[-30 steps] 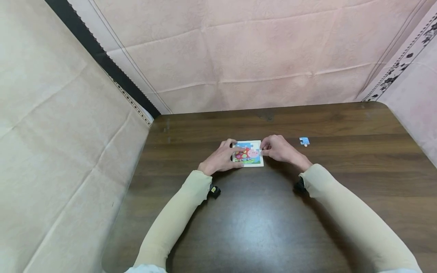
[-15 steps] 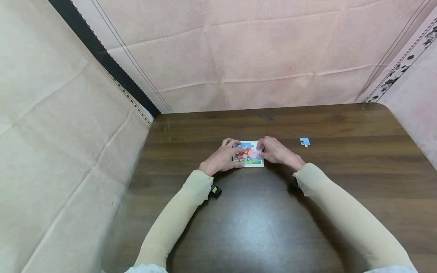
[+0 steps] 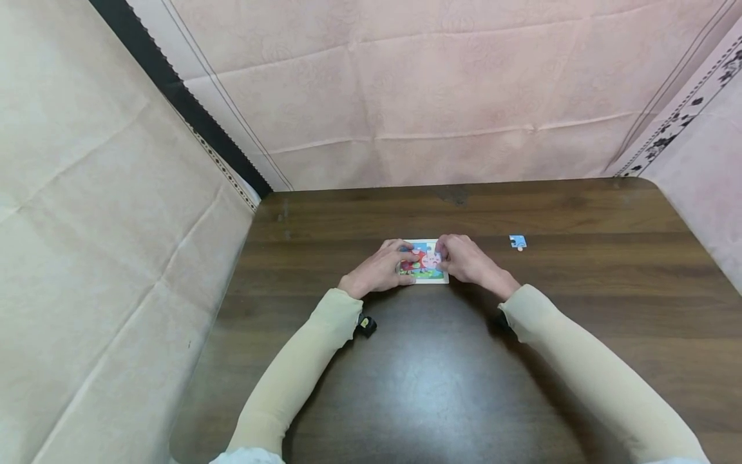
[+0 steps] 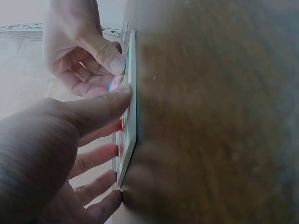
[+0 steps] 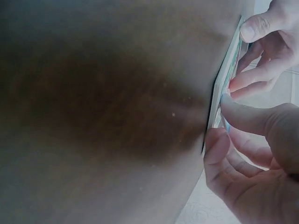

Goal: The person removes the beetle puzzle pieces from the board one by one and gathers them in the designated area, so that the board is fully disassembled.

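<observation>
A small picture puzzle [image 3: 428, 264] in a white frame lies flat on the wooden tabletop [image 3: 440, 361], toward its far side and between the two hands. The left hand [image 3: 379, 267] is spread over the puzzle's left side, thumb on the near edge and fingers reaching toward the far one — probably to keep the light frame from sliding while the other hand works. The right hand [image 3: 468, 259] is at the puzzle's right edge, thumb and fingertips nearly closed; the left wrist view suggests they pinch a bluish piece [image 4: 113, 83], perhaps for fine control, though the fingers hide most of it. A loose blue piece [image 3: 518, 242] lies farther right, well apart from the frame and touched by neither hand — plausibly put there to stay within reach yet out of the way.
</observation>
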Demonstrator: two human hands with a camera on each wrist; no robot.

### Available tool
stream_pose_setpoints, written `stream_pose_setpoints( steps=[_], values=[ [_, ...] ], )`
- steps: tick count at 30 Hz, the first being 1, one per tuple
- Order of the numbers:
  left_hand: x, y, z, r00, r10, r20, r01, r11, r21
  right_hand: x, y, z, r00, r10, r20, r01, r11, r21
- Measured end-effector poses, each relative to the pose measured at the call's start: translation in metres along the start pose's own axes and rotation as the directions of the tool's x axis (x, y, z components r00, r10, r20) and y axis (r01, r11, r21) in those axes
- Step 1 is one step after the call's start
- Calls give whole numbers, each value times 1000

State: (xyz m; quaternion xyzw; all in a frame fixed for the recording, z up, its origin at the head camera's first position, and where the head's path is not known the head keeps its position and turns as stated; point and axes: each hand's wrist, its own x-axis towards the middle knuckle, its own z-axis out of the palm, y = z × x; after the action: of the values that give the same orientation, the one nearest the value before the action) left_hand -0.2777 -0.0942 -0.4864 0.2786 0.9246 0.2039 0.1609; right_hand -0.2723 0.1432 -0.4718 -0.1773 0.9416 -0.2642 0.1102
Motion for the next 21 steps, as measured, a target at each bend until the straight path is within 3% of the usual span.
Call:
stream_pose_setpoints(
  steps=[12,21],
  values=[
    [0,0,-1,1000,1,-14,-1,1000,-25,-3,-2,1,998,-23,-51,22,1000,-12],
    [1,0,2,1000,-9,-15,9,1000,-15,-10,7,1,997,-4,-81,9,998,57]
  ],
)
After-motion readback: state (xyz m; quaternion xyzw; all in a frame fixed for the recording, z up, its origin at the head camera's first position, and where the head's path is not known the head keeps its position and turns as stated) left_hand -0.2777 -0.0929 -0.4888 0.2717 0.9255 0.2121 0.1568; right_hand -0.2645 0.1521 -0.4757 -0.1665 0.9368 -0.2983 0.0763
